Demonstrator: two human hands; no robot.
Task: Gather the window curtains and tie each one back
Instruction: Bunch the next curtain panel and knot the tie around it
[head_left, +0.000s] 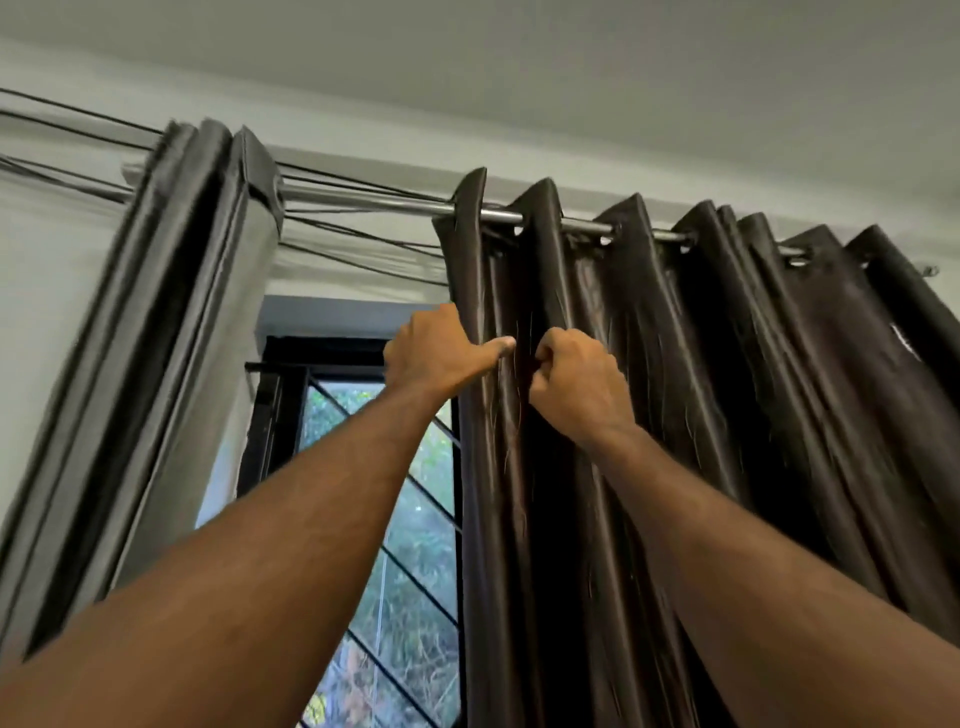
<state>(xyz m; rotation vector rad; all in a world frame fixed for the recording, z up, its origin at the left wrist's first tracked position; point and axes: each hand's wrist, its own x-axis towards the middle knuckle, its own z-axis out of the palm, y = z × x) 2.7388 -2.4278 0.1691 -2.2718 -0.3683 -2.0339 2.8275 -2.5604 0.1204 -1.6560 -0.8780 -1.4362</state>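
Both the left hand and the right hand are closed on folds at the leading edge of the right curtain, which hangs spread along the rod, so a sideways tug could jam its rings or tear its frayed fabric.

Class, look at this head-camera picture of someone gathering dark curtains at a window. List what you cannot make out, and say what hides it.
- Tie-backs: none visible; the frame's bottom edge cuts off the lower right curtain.
- Left curtain: motion-blurred, so its fold details are unclear.
- Fingertips of the left hand and right hand: tucked into the folds.
- Rod ends: left one behind the bunched curtain.
- Window: mostly covered by arms and curtain.
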